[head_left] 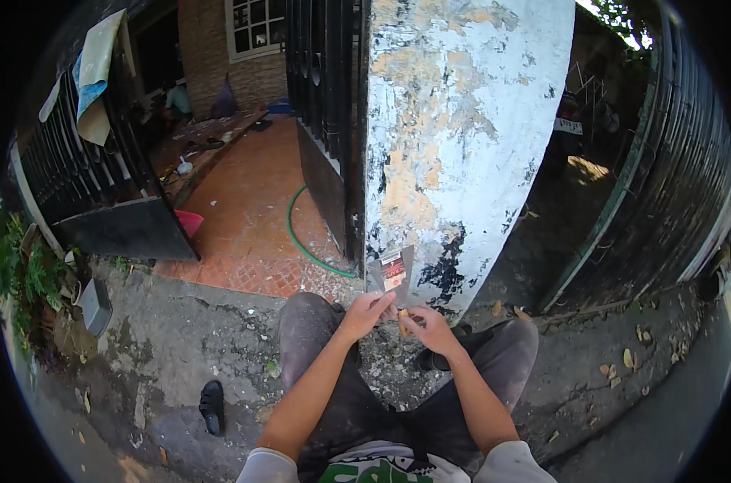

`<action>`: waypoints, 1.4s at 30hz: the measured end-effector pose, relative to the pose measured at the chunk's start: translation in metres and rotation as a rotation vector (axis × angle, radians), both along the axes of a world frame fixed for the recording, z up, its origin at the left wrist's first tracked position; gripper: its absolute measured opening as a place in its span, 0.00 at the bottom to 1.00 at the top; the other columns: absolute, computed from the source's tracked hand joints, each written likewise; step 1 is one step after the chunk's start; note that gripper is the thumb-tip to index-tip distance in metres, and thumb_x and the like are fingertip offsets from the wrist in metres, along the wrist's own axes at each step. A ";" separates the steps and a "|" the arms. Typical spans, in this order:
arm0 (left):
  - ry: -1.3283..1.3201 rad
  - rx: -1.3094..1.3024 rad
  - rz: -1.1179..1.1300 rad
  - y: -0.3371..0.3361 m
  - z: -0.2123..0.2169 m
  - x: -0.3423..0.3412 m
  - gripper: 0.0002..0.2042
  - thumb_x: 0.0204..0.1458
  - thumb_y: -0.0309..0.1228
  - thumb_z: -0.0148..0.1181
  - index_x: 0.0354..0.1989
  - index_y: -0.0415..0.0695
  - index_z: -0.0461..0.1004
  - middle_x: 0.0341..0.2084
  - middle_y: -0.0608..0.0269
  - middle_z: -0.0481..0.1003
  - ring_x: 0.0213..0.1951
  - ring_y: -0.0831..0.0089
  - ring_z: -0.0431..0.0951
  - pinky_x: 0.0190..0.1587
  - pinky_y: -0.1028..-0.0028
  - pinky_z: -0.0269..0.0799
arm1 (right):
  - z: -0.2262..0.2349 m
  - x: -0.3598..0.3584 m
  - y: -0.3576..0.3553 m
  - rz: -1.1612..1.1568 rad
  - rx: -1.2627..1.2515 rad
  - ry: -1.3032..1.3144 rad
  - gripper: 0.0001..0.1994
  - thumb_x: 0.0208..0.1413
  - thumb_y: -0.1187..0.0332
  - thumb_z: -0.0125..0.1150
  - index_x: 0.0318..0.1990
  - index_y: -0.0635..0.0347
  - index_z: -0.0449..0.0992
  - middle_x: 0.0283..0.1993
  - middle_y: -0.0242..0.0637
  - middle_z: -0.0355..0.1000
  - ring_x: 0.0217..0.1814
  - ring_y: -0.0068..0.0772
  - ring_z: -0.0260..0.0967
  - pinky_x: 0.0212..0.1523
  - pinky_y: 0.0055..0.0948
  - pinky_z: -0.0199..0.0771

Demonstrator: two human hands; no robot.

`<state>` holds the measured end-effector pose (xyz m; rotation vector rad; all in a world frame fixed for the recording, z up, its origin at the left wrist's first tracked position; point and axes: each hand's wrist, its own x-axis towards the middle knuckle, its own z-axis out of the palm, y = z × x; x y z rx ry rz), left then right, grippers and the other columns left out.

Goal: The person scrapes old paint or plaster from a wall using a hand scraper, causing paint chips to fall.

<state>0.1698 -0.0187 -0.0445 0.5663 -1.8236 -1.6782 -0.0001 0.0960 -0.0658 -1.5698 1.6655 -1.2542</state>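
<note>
Two Hands on One Scraper

Nearest of all, see two bent legs (498, 362) in dusty dark pants. Up between the knees, pinching the scraper (394, 270) by the bottom of its gray blade (407, 259) with the left hand (367, 314). Pinching the scraper's wooden handle (404, 324), from the look of it, with the right hand (430, 330). Best not to touch the wide edge at the top, maybe sharp. Good to hold the handle tight before letting the blade go, and to turn it slowly so as not to slip. Just behind, see a fat pillar (478, 121) with peeling white paint; hard to tell if touching the blade. Farther back on the left, find a green hose (290, 219) on orange tiles (253, 185), then a window (259, 28) in a stone wall (204, 48).
</note>
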 end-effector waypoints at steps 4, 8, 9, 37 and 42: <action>-0.060 -0.053 -0.075 0.006 0.006 -0.004 0.19 0.63 0.41 0.50 0.28 0.38 0.76 0.23 0.67 0.76 0.26 0.82 0.73 0.32 0.80 0.69 | 0.005 -0.013 0.002 0.057 -0.023 0.081 0.15 0.54 0.61 0.65 0.37 0.67 0.78 0.35 0.46 0.73 0.34 0.37 0.74 0.37 0.32 0.72; 0.009 -0.051 -0.091 0.009 0.007 -0.004 0.18 0.64 0.40 0.50 0.30 0.37 0.76 0.25 0.65 0.77 0.29 0.79 0.76 0.33 0.78 0.71 | 0.005 -0.020 0.009 0.068 -0.031 0.167 0.15 0.53 0.62 0.67 0.35 0.68 0.76 0.32 0.42 0.72 0.33 0.31 0.73 0.35 0.30 0.71; 0.019 -0.027 -0.068 0.011 0.007 -0.003 0.17 0.64 0.39 0.50 0.31 0.37 0.75 0.26 0.65 0.77 0.29 0.79 0.76 0.33 0.78 0.71 | 0.004 -0.020 0.010 0.076 0.012 0.179 0.17 0.51 0.59 0.68 0.35 0.67 0.76 0.32 0.44 0.73 0.33 0.35 0.72 0.36 0.32 0.71; -0.023 -0.102 -0.161 0.034 0.023 -0.011 0.09 0.61 0.26 0.53 0.35 0.32 0.77 0.30 0.63 0.74 0.32 0.78 0.74 0.35 0.78 0.69 | 0.011 -0.018 0.028 0.192 0.333 0.377 0.23 0.54 0.49 0.61 0.48 0.57 0.73 0.35 0.42 0.76 0.40 0.47 0.73 0.40 0.40 0.72; -0.009 -0.003 -0.037 0.030 0.012 -0.033 0.08 0.61 0.24 0.52 0.42 0.33 0.76 0.31 0.64 0.73 0.33 0.79 0.73 0.37 0.80 0.68 | 0.004 -0.026 0.028 0.095 -0.109 0.343 0.16 0.59 0.54 0.56 0.48 0.52 0.77 0.48 0.36 0.74 0.50 0.39 0.70 0.47 0.35 0.72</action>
